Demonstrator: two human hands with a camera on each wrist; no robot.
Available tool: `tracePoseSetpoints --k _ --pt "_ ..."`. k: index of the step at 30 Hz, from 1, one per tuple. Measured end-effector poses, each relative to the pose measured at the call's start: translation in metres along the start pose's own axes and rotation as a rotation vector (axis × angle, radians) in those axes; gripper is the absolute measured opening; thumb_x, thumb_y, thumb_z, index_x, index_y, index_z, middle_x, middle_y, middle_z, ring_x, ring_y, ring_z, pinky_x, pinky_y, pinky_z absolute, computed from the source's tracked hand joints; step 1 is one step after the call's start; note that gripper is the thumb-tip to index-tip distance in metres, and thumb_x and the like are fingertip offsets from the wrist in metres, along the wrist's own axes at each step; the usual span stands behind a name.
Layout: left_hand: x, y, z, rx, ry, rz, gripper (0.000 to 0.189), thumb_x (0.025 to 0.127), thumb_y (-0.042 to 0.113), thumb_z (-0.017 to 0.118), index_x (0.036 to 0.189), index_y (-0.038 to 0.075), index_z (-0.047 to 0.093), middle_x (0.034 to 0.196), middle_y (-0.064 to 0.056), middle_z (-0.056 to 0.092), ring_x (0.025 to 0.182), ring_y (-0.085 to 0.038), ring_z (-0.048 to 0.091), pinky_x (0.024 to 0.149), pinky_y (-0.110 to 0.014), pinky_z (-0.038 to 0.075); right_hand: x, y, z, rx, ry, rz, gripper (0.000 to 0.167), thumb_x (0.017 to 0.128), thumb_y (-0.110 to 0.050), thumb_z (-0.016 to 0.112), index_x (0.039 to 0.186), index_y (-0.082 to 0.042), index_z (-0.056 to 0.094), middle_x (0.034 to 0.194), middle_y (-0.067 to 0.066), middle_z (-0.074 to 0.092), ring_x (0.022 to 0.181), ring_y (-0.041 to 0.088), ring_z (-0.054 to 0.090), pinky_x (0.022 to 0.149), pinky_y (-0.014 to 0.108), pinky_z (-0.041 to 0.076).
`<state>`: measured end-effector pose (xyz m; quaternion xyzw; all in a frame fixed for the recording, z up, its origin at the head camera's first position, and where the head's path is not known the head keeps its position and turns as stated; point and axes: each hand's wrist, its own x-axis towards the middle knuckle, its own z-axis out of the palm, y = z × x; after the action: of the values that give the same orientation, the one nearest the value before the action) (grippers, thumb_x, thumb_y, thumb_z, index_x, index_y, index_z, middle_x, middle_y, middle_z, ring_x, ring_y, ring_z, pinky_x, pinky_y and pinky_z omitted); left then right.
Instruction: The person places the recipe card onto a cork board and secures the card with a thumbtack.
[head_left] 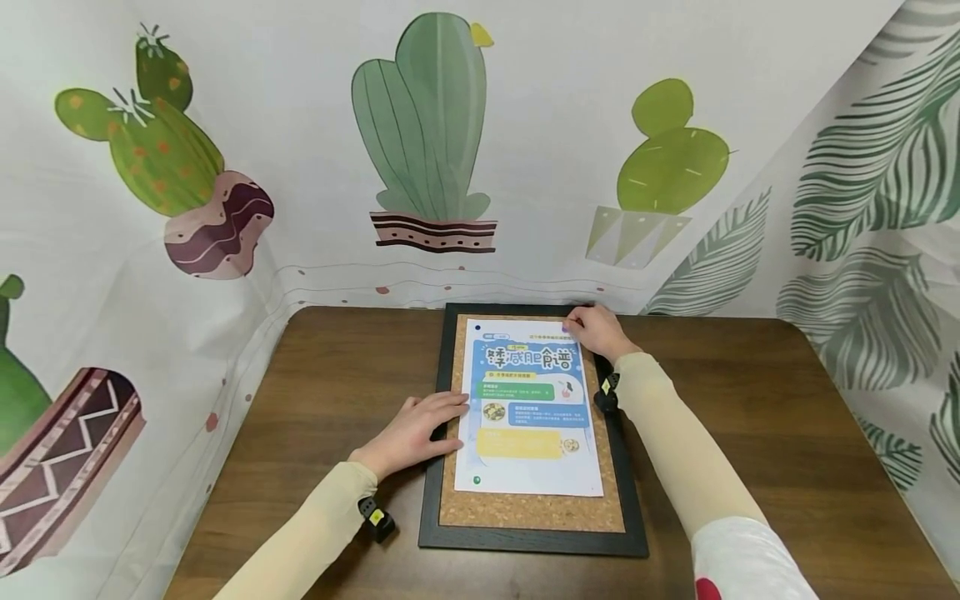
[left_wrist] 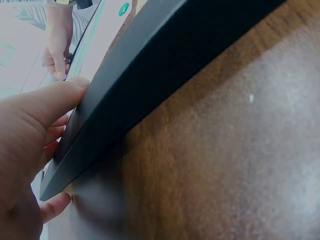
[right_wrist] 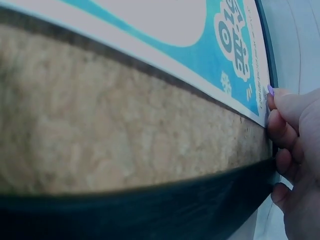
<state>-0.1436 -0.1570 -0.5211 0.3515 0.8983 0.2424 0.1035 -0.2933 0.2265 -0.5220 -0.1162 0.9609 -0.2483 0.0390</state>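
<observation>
The sheet (head_left: 528,408) lies on the cork board (head_left: 525,510), which rests on the desk (head_left: 750,417). A blue pin (head_left: 477,327) and a green pin (head_left: 476,480) sit at its left corners, seemingly to fix that side. At the upper-right corner, the right hand (head_left: 600,329) has its fingers clamped on a purple pin (right_wrist: 270,89). The left hand (head_left: 412,429), fingers apart, spans the frame (head_left: 532,542) to the sheet's edge, apparently steadying both. Behind hangs a cactus-print cloth (head_left: 540,125).
</observation>
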Motion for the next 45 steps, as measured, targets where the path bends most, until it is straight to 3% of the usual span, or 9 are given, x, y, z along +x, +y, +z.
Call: tracePoseSetpoints --k 7,13,33,45 --pt "0.0000 0.0005 -0.0011 -0.006 -0.003 0.000 0.062 0.099 0.037 0.072 0.151 0.009 0.056 0.162 -0.006 0.045 0.152 -0.025 0.037 0.104 -0.057 0.035 -0.0017 -0.0002 0.0013 0.013 -0.025 0.029 0.024 0.108 -0.023 0.057 0.103 -0.003 0.070 0.086 0.009 0.064 0.100 0.034 0.046 0.100 0.052 0.031" --pt "-0.0003 0.0002 -0.0017 -0.010 0.002 -0.002 0.061 0.100 0.037 0.072 0.152 0.009 0.055 0.163 -0.006 0.044 0.152 -0.025 0.037 0.104 -0.058 0.035 -0.0011 -0.0006 0.0018 -0.010 -0.005 -0.018 0.023 0.108 -0.022 0.057 0.103 -0.003 0.070 0.089 0.010 0.066 0.098 0.034 0.048 0.105 0.055 0.032" --pt "0.0002 0.0017 -0.0015 -0.018 0.010 0.002 0.060 0.100 0.036 0.072 0.151 0.009 0.056 0.162 -0.006 0.045 0.151 -0.026 0.038 0.105 -0.060 0.035 -0.0016 0.0013 0.0042 -0.057 -0.003 -0.050 0.021 0.109 -0.017 0.054 0.107 -0.005 0.070 0.104 0.012 0.071 0.094 0.032 0.048 0.105 0.055 0.033" --pt "0.0003 0.0040 -0.0031 -0.004 -0.002 -0.006 0.061 0.099 0.036 0.072 0.151 0.008 0.056 0.161 -0.007 0.046 0.151 -0.026 0.039 0.104 -0.058 0.036 -0.0066 0.0026 0.0034 -0.007 0.021 -0.066 0.019 0.107 -0.020 0.059 0.105 -0.004 0.070 0.083 0.008 0.064 0.088 0.031 0.043 0.096 0.053 0.031"
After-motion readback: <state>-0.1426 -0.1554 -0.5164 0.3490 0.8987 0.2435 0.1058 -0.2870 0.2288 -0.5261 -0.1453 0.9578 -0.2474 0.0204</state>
